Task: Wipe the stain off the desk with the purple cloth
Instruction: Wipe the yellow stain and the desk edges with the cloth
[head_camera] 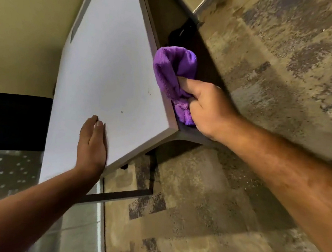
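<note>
Head view, tilted: a flat desk (106, 61) with a smooth, pale matte top and a thin grey-brown edge band runs up the frame, coming to a square corner near the middle. The left hand (91, 148) lies palm down on the top near that corner, fingers straight and together, gripping nothing. The right hand (204, 109) is beyond the desk's right edge, fingers curled tight around a bunched purple cloth (173, 72). The cloth is soft and finely ribbed, fuzzy at its lower end; its upper part bulges out of the fist in a rounded hood that overlaps the edge band, while the rest hangs just off the desk. Two small dark specks (121, 112) mark the top between the hands; the cloth is apart from them. The floor (270, 75) below is mottled tan and grey, rough-looking. A dark metal leg frame (120, 196) shows under the corner.
</note>
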Demonstrator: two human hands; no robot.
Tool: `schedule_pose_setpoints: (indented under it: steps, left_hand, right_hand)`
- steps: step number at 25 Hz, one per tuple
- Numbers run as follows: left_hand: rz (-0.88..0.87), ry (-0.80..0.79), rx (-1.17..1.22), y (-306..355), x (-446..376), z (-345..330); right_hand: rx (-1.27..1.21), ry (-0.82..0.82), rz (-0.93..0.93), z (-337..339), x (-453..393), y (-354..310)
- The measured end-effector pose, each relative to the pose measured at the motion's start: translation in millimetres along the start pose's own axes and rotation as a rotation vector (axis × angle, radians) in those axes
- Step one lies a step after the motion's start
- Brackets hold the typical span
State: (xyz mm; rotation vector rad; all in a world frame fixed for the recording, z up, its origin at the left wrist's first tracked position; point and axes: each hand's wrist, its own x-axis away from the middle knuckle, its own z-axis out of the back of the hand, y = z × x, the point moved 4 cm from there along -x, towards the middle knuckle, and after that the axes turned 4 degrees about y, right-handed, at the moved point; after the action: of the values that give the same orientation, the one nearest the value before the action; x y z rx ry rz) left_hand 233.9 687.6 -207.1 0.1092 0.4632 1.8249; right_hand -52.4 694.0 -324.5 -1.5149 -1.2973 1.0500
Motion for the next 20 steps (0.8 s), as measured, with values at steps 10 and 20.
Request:
schedule_pose_setpoints:
  steps: [10, 20]
  left_hand:
    - [-0.056, -0.077, -0.064, 2.2, -1.0, 1.4]
    - [-0.094, -0.104, -0.067, -0.2, -2.1, 5.7]
  right_hand:
    - [-0.007, 0.14, 0.321, 0.8, 109.5, -3.7]
    - [-0.53, 0.38, -0.147, 1.0, 43.6, -18.2]
